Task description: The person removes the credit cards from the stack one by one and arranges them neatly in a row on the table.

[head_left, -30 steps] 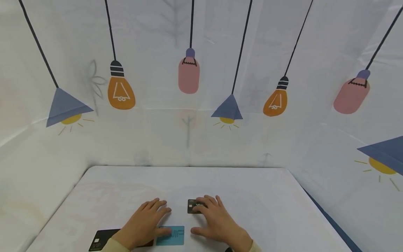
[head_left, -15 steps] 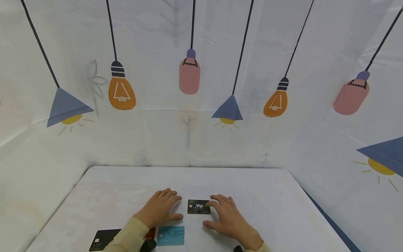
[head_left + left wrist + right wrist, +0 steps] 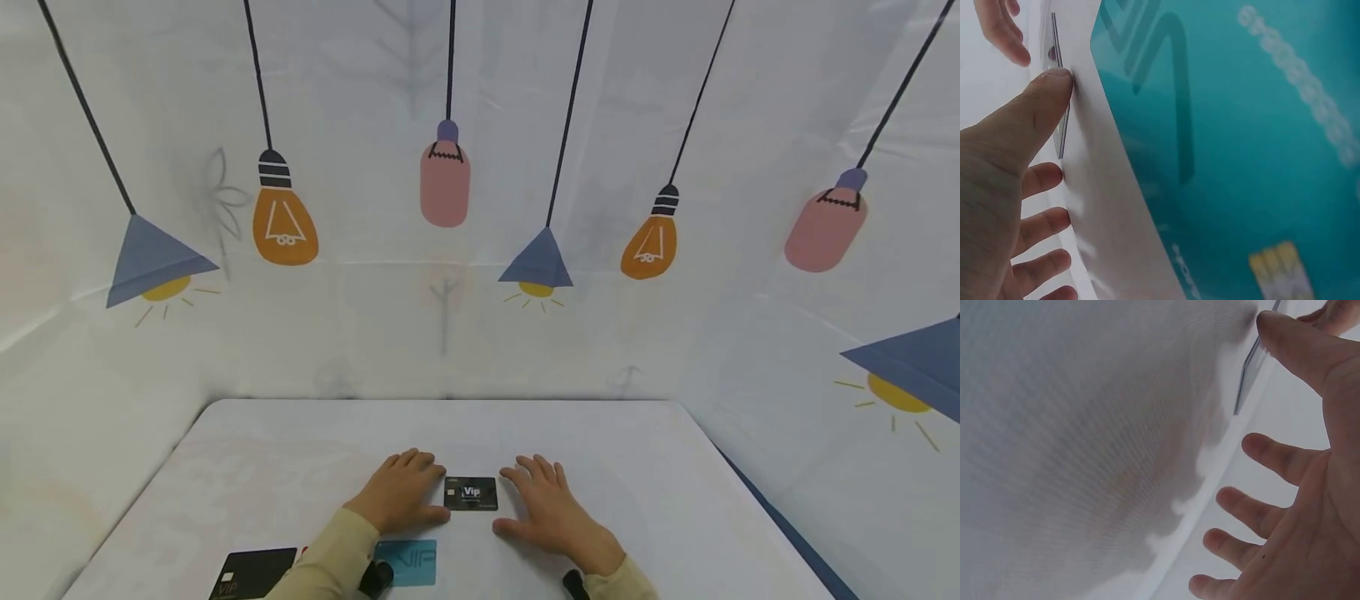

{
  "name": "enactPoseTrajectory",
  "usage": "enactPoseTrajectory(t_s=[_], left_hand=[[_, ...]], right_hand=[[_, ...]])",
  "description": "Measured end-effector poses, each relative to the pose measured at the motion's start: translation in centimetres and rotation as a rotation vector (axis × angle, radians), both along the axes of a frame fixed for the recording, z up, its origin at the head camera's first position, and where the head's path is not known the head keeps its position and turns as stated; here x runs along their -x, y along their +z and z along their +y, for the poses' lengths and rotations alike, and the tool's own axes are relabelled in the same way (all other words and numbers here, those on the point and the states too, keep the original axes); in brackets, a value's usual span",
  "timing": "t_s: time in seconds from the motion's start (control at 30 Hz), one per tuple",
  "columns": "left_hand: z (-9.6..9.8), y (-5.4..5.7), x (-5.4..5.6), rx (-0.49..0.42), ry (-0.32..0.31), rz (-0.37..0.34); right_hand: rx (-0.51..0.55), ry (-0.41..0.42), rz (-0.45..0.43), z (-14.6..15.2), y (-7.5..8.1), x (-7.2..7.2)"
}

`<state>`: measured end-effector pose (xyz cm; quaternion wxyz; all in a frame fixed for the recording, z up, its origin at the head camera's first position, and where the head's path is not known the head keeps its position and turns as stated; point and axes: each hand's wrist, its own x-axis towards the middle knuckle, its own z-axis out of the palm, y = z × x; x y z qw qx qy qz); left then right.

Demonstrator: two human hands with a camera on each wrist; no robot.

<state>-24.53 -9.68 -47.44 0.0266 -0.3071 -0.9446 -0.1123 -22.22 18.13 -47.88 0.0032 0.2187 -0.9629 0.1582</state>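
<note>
A small black card [image 3: 471,493] printed "Vip" lies flat on the white table, between the two hands. At its left edge is my left hand [image 3: 401,493], palm down, fingers spread and loosely bent; the fingertips and thumb are right beside the card. My right hand [image 3: 551,512] sits just off the right edge, its fingers spread apart with nothing between them. In the left wrist view the thumb [image 3: 1041,103] overlaps the card's thin edge. From the right wrist view, the right hand's fingers [image 3: 1266,512] are separate and relaxed.
Nearer the body lies a blue card [image 3: 414,565], its lower left covered by a black wrist device [image 3: 377,577]. A bigger-looking black card [image 3: 251,573] is left of the left sleeve [image 3: 330,558], which hides most of a red card [image 3: 303,550]. A lamp-printed white cloth [image 3: 390,333] hangs behind.
My left hand has moved forward and right, from above the blue card to the small black card's left side. My right hand has shifted right, off that card, leaving it fully visible.
</note>
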Motion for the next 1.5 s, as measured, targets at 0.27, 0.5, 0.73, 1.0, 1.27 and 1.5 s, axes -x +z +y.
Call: enactPoseTrajectory(t_s=[0.27, 0.5, 0.73, 1.0, 1.27, 1.5], left_hand=[[0.4, -0.6, 0.3, 0.022, 0.039, 0.007], [0.5, -1.1, 0.3, -0.015, 0.05, -0.021], [0.7, -1.0, 0.3, -0.017, 0.054, -0.026], [0.6, -1.2, 0.3, -0.017, 0.058, -0.039], [0.4, -1.4, 0.6, -0.027, 0.044, -0.046], [0.4, -1.4, 0.5, -0.028, 0.041, -0.046]], right_hand=[[-0.03, 0.022, -0.029, -0.2, -0.7, 1.4], [-0.055, 0.036, -0.04, -0.4, -0.6, 1.9], [-0.053, 0.033, -0.044, -0.4, -0.5, 2.4], [-0.029, 0.026, -0.06, -0.7, 0.0, 2.9], [-0.011, 0.027, -0.041, -0.7, -0.1, 3.2], [0.0, 0.035, -0.021, -0.7, -0.4, 3.3]])
